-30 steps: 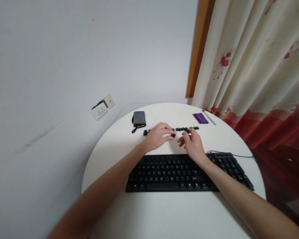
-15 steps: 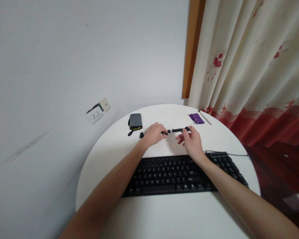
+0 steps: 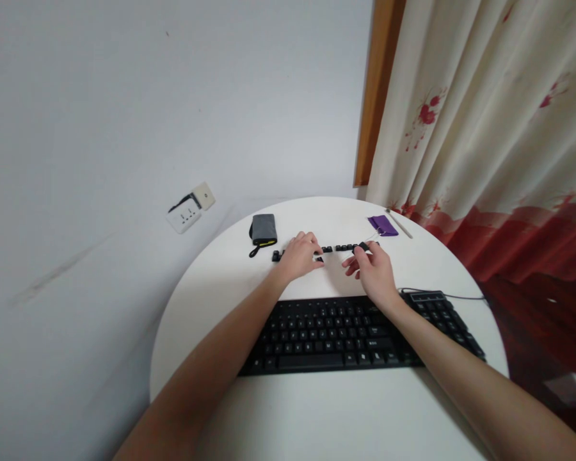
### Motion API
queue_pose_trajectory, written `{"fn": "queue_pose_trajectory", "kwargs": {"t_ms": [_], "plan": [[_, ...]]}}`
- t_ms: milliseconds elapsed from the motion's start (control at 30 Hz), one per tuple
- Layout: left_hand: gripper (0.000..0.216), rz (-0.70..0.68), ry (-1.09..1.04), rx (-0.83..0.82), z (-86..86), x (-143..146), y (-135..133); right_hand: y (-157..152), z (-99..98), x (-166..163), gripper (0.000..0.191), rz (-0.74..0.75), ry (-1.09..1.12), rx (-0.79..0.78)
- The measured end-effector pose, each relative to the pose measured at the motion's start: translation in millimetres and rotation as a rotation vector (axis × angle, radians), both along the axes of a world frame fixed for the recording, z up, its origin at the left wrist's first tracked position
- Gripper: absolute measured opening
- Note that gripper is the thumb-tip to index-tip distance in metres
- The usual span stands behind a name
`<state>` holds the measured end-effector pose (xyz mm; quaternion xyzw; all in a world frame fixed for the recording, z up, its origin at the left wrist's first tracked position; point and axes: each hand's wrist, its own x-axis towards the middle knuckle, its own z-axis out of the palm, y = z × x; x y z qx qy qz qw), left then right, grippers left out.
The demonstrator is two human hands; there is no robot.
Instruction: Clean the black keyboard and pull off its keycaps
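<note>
A black keyboard [image 3: 345, 333] lies across the round white table [image 3: 317, 410]. Beyond it a row of loose black keycaps [image 3: 343, 247] runs left to right. My left hand [image 3: 300, 256] rests over the left part of that row, fingers curled down onto a keycap at its fingertips. My right hand [image 3: 374, 272] is just right of it, thumb and forefinger pinched on a black keycap [image 3: 363, 246] at the row's right end.
A grey pouch with a yellow edge and black strap [image 3: 263, 230] lies at the far left of the table. A purple cloth [image 3: 383, 225] and a thin stick [image 3: 399, 223] lie far right. The keyboard cable [image 3: 461, 297] runs right. A curtain [image 3: 484, 128] hangs behind; a wall socket [image 3: 187, 208] is at left.
My left hand has drawn back left along the keycap row, and my right hand has shifted slightly right and further from me, to the row's right end. The camera view has drifted a little.
</note>
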<state>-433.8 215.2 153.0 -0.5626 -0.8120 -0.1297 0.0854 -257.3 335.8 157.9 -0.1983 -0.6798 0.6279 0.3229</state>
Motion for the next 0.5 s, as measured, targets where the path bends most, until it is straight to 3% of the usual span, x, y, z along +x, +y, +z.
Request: {"fn": "queue_pose_trajectory", "kwargs": {"t_ms": [233,500], "plan": [[0.058,0.058,0.024,0.069,-4.0,-0.9,-1.0,-0.3,0.9,0.6,0.025,0.009,0.022,-0.004],[0.067,0.179,-0.01,0.078,-8.5,1.6,1.2,-1.4,-0.7,-0.2,0.027,0.018,0.012,-0.018]]}}
